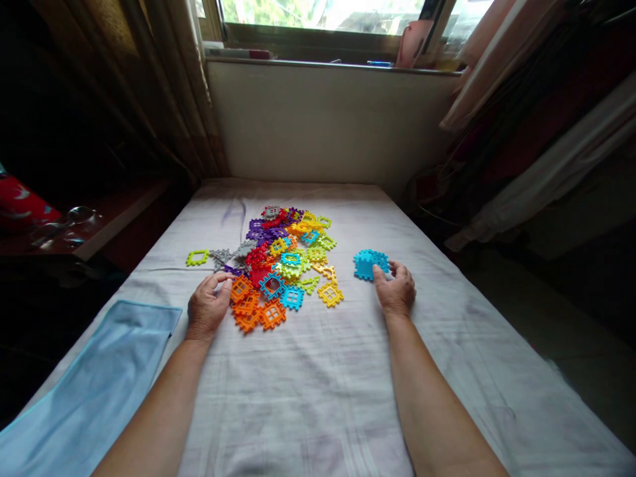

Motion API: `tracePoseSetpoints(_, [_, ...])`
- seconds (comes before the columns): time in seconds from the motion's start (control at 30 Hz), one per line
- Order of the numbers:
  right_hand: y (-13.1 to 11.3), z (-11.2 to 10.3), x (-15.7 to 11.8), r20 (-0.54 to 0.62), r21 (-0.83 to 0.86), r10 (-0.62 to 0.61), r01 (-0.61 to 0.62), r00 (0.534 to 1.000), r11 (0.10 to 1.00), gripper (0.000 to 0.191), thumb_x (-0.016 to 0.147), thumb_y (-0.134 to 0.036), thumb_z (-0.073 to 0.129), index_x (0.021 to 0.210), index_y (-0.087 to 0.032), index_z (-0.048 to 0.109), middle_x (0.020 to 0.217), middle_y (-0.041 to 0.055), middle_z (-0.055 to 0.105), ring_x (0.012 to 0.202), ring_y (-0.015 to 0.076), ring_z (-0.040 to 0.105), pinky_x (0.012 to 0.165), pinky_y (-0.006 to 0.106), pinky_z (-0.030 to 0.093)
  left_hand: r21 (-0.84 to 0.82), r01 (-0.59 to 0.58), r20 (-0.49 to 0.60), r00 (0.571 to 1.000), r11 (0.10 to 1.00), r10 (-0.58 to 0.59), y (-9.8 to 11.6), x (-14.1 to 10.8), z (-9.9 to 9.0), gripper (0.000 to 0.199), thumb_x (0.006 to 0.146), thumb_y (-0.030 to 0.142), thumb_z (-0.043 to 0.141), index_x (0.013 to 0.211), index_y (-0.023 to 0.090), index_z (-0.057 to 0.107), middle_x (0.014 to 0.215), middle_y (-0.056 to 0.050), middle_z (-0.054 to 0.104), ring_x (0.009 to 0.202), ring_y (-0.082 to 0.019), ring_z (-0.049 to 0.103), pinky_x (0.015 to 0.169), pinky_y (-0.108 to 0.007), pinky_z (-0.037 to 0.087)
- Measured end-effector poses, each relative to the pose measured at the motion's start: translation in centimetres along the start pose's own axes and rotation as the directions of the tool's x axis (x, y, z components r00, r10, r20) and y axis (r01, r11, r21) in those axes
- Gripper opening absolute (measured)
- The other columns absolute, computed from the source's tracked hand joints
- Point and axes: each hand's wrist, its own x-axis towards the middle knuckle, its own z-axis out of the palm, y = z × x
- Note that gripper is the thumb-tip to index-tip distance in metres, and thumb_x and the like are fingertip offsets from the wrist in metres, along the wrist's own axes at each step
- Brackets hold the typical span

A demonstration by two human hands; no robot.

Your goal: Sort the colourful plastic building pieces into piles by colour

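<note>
A heap of colourful notched plastic pieces (293, 258) lies on the cloth-covered table. My left hand (209, 303) is at the heap's left front edge, its fingers curled at an orange window piece (241, 288); whether they grip it is unclear. More orange pieces (273, 314) overlap just in front of the heap. To the right, apart from the heap, sits a small group of blue pieces (366, 264). My right hand (395, 288) has its thumb on the near right edge of these blue pieces, with the fingers curled behind.
A light blue cloth (124, 351) lies at the table's left side. One lime frame piece (197, 258) rests left of the heap. Beyond the white sheet (298, 397) stand a wall and a window sill (322, 63) with a pink cup (413, 43). Clothes hang at the right.
</note>
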Motion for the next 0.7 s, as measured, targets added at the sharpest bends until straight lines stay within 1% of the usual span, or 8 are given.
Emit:
tracePoseSetpoints(0.13, [-0.7,-0.2,-0.4,0.039,-0.093,0.045,-0.041,0.998,0.995,0.046,0.081,-0.048,0.059,0.116,-0.018,0.066,0.114,0.0146,0.069,0.107,0.0316,0.059,0.092,0.043,0.043,-0.01,-0.001,-0.007,1.0,1.0,0.001,0.0,-0.1,-0.1,0.027,0.085,0.04,0.05,0.089,0.022,0.07,0.096,-0.004,0.076,0.094,-0.019,0.07,0.088,-0.029,0.053])
tracePoseSetpoints(0.27, [-0.9,-0.3,-0.5,0.064,-0.114,0.053,-0.045,0.997,0.992,0.046,0.082,-0.047,0.059,0.118,-0.018,0.066,0.117,0.0153,0.068,0.109,0.0326,0.057,0.092,0.044,0.042,-0.007,-0.016,-0.007,1.0,1.0,0.016,0.0,-0.1,-0.1,0.027,0.086,0.039,0.05,0.089,0.022,0.07,0.096,-0.004,0.076,0.093,-0.019,0.07,0.087,-0.03,0.054])
tracePoseSetpoints(0.37, [-0.7,-0.3,-0.5,0.05,-0.105,0.036,-0.031,0.998,0.994,0.043,0.083,-0.045,0.058,0.116,-0.018,0.066,0.116,0.016,0.067,0.109,0.0328,0.057,0.091,0.045,0.042,0.001,-0.04,-0.031,0.999,0.999,0.04,0.1,0.0,-0.1,0.026,0.087,0.038,0.049,0.088,0.022,0.07,0.094,-0.004,0.076,0.092,-0.02,0.07,0.085,-0.03,0.054])
tracePoseSetpoints(0.43, [-0.6,-0.2,-0.6,0.028,-0.099,0.009,-0.006,1.0,0.995,0.041,0.083,-0.043,0.057,0.115,-0.018,0.066,0.115,0.0165,0.066,0.109,0.0332,0.056,0.091,0.046,0.042,0.016,-0.078,-0.042,0.996,0.997,0.079,0.2,0.0,0.0,0.026,0.087,0.037,0.049,0.088,0.021,0.069,0.093,-0.004,0.076,0.092,-0.019,0.07,0.086,-0.03,0.054])
tracePoseSetpoints(0.53, [-0.8,0.0,-1.0,-0.009,-0.068,-0.094,0.093,0.996,0.993,0.036,0.084,-0.037,0.056,0.112,-0.018,0.067,0.116,0.0165,0.065,0.11,0.0332,0.056,0.092,0.047,0.042,0.045,-0.172,-0.034,0.984,0.984,0.174,0.5,-0.2,0.0,0.024,0.089,0.034,0.049,0.088,0.021,0.069,0.095,-0.005,0.076,0.093,-0.019,0.07,0.09,-0.031,0.053])
tracePoseSetpoints(0.6, [-1.6,0.3,-1.7,-0.021,-0.022,-0.221,0.22,0.975,0.975,0.03,0.084,-0.032,0.055,0.109,-0.019,0.068,0.115,0.0147,0.066,0.108,0.0313,0.057,0.093,0.046,0.041,0.061,-0.234,-0.012,0.972,0.97,0.235,0.9,-0.3,0.0,0.023,0.09,0.033,0.049,0.09,0.021,0.068,0.096,-0.005,0.075,0.094,-0.019,0.069,0.091,-0.032,0.053])
tracePoseSetpoints(0.63, [-2.1,0.4,-2.2,-0.021,0.005,-0.298,0.298,0.954,0.955,0.028,0.085,-0.03,0.055,0.107,-0.02,0.068,0.115,0.0134,0.066,0.107,0.0301,0.058,0.093,0.045,0.041,0.067,-0.259,0.002,0.966,0.964,0.259,1.1,-0.4,0.0,0.023,0.09,0.033,0.049,0.09,0.021,0.068,0.097,-0.005,0.075,0.094,-0.019,0.069,0.091,-0.032,0.053])
tracePoseSetpoints(0.7, [-3.6,0.7,-3.6,-0.017,0.061,-0.455,0.455,0.89,0.888,0.024,0.087,-0.027,0.055,0.105,-0.021,0.069,0.113,0.0107,0.068,0.105,0.0277,0.059,0.093,0.043,0.041,0.075,-0.305,0.04,0.952,0.949,0.303,1.6,-0.5,0.1,0.024,0.092,0.034,0.048,0.092,0.021,0.068,0.098,-0.005,0.075,0.095,-0.02,0.069,0.092,-0.034,0.052])
